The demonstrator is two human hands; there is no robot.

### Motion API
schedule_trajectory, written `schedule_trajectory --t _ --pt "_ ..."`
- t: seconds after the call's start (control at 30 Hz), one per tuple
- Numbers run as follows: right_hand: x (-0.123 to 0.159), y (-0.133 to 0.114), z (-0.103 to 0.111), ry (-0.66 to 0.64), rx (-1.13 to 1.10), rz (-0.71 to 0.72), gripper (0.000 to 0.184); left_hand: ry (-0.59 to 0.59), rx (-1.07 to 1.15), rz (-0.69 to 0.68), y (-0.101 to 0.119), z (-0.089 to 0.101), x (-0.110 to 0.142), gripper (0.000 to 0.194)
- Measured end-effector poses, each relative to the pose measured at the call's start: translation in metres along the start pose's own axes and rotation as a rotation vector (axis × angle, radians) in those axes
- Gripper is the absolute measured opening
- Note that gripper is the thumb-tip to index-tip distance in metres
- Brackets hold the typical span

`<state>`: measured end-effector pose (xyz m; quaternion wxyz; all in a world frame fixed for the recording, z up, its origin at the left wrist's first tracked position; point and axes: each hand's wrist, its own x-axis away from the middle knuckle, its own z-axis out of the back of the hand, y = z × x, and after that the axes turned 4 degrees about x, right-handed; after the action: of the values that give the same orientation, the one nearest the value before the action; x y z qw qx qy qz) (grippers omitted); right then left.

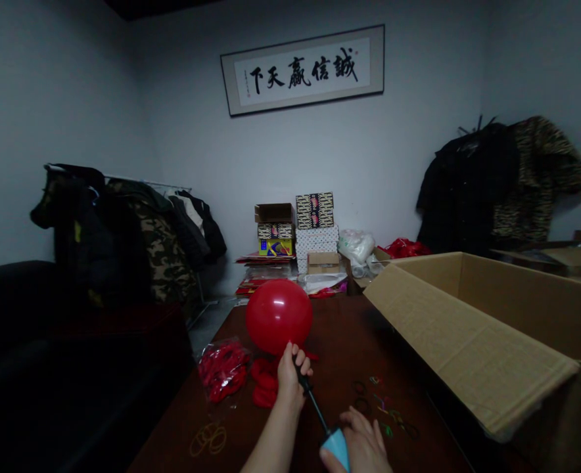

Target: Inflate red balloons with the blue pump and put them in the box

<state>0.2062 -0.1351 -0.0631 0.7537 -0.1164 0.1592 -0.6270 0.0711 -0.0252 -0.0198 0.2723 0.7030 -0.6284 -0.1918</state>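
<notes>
An inflated red balloon (278, 315) sits on the tip of a hand pump (315, 404) above the dark wooden table (349, 335). My left hand (290, 378) is closed around the balloon's neck and the pump's black nozzle. My right hand (362, 443) grips the pump's light blue handle (336, 445) near the bottom edge of the view. A clear bag of flat red balloons (223, 369) lies left of my left hand. Loose red balloons (265, 381) lie just beside that hand.
Several coloured rubber bands (382, 404) lie right of the pump and tan ones (209, 439) at the front left. A large open cardboard box (488, 322) fills the right side. Stacked boxes (300, 236) and bags stand at the table's far end. Coats hang left and right.
</notes>
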Motion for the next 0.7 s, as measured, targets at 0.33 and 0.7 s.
schedule_trajectory --t 0.33,0.7 --pt "-0.026 -0.024 0.024 -0.002 -0.159 0.002 0.052 -0.026 -0.058 0.068 -0.006 -0.004 0.011 0.045" --pt "-0.014 -0.009 -0.014 0.051 -0.032 -0.02 0.054 -0.037 -0.088 0.008 -0.007 0.002 0.006 0.043"
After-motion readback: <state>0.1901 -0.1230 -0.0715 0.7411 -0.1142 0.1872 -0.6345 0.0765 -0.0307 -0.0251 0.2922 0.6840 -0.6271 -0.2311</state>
